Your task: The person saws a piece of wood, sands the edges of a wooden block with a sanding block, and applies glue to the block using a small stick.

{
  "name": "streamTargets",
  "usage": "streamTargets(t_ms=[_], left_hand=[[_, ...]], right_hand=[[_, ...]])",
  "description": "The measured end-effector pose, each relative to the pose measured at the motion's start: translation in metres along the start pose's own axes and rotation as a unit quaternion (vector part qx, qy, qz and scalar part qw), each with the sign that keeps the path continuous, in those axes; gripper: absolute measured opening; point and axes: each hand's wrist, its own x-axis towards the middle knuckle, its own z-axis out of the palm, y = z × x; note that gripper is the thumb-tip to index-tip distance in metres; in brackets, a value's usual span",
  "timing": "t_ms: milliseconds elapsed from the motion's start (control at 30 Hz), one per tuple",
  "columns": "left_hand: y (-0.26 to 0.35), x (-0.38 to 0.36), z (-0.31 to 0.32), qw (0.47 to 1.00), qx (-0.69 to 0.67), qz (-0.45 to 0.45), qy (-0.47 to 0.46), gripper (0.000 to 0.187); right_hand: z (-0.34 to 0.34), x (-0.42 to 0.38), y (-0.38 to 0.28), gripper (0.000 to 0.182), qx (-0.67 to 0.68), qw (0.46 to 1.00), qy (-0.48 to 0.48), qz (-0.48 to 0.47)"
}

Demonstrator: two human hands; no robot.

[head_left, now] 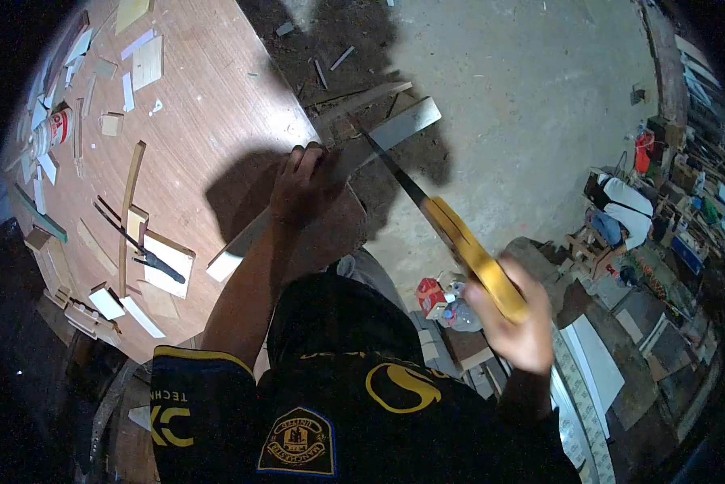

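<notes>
A long pale wooden board [407,121] lies slantwise across the corner of the table [225,89], its far end sticking out over the floor. My left hand [298,185] bears down on the board close to the table edge, fingers curled over it. In my right hand [514,319] is a handsaw [467,242], gripped by its yellow handle. The dark, narrow blade points up and left, its tip overlapping the overhanging part of the board in this view. Under the board's far end, another thin wood strip [370,97] shows.
Wood offcuts [147,64], a black tool [159,264] and a white bottle with a red label [54,129] lie on the table. On the floor stand a red container [431,297] and a clear plastic bottle [461,316]. Clutter [620,210] lines the right side.
</notes>
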Motion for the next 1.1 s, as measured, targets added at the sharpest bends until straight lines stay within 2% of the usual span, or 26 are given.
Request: streamTargets(t_ms=[33, 67, 133, 267, 300, 333, 400, 467, 500, 533, 567, 633, 733, 767, 800, 867, 967, 1033, 1100], left_hand=[[0.002, -0.003, -0.002, 1.000, -0.002, -0.008, -0.013, 0.061], [0.005, -0.006, -0.004, 1.000, -0.004, -0.012, -0.016, 0.061], [0.006, 0.002, -0.006, 0.997, -0.054, -0.047, -0.030, 0.062], [0.002, -0.003, 0.001, 1.000, -0.017, -0.027, 0.000, 0.061], [-0.001, -0.004, 0.002, 1.000, -0.002, -0.011, -0.006, 0.062], [0.000, -0.004, 0.000, 1.000, 0.012, 0.002, -0.013, 0.062], [0.005, -0.004, -0.005, 0.999, -0.016, -0.020, -0.020, 0.062], [0.004, 0.004, -0.005, 0.999, -0.033, -0.040, -0.013, 0.062], [0.003, 0.002, -0.003, 1.000, 0.000, -0.024, 0.014, 0.063], [0.002, 0.000, -0.002, 0.999, 0.030, -0.001, 0.036, 0.063], [0.007, 0.001, -0.005, 0.999, 0.021, 0.005, 0.029, 0.063], [0.010, 0.001, -0.013, 0.997, 0.051, 0.027, -0.048, 0.064], [0.011, 0.005, -0.016, 0.999, -0.006, -0.021, -0.033, 0.064], [0.014, 0.007, -0.019, 0.999, -0.004, -0.024, -0.035, 0.064], [0.018, 0.006, -0.023, 0.998, -0.017, -0.039, -0.052, 0.063], [0.016, 0.007, -0.024, 0.996, -0.027, -0.051, -0.063, 0.062], [0.015, 0.004, -0.013, 0.996, -0.026, -0.054, -0.068, 0.059], [0.011, 0.002, -0.007, 0.999, 0.015, -0.032, -0.037, 0.060], [0.008, -0.004, -0.001, 0.999, -0.008, -0.041, -0.027, 0.059]], right_hand=[[-0.005, -0.006, 0.000, 0.020, 0.011, 0.999, 0.014, -0.040], [0.000, -0.005, 0.006, 0.020, 0.011, 0.999, 0.011, -0.036], [0.014, 0.012, 0.019, 0.020, -0.023, 0.999, -0.005, 0.027], [0.005, 0.008, 0.002, 0.020, -0.036, 0.998, -0.025, 0.034], [-0.004, -0.003, 0.000, 0.018, -0.031, 0.999, -0.015, -0.022], [-0.016, -0.010, -0.011, 0.018, -0.015, 0.999, -0.016, -0.038], [-0.012, -0.003, -0.001, 0.017, -0.020, 0.999, -0.032, -0.011], [0.020, 0.019, 0.027, 0.018, 0.048, 0.998, -0.015, -0.025], [0.023, 0.020, 0.005, 0.020, -0.016, 1.000, 0.002, 0.022], [0.018, 0.019, 0.005, 0.020, -0.010, 1.000, 0.005, 0.025], [0.007, 0.014, 0.009, 0.022, -0.010, 0.999, -0.011, 0.029], [-0.001, 0.007, 0.003, 0.024, -0.016, 0.999, -0.016, 0.047], [0.009, 0.014, 0.014, 0.023, -0.030, 0.999, -0.011, 0.020], [0.021, 0.031, 0.022, 0.022, 0.008, 1.000, 0.000, 0.008], [0.034, 0.044, 0.021, 0.022, 0.024, 0.999, 0.003, 0.046], [0.046, 0.049, 0.015, 0.021, 0.002, 1.000, 0.010, 0.010], [0.029, 0.040, 0.014, 0.020, -0.019, 0.998, -0.025, 0.045], [0.010, 0.015, 0.005, 0.021, -0.021, 0.999, -0.014, 0.023], [0.008, 0.006, 0.010, 0.025, -0.005, 1.000, -0.001, 0.009]])
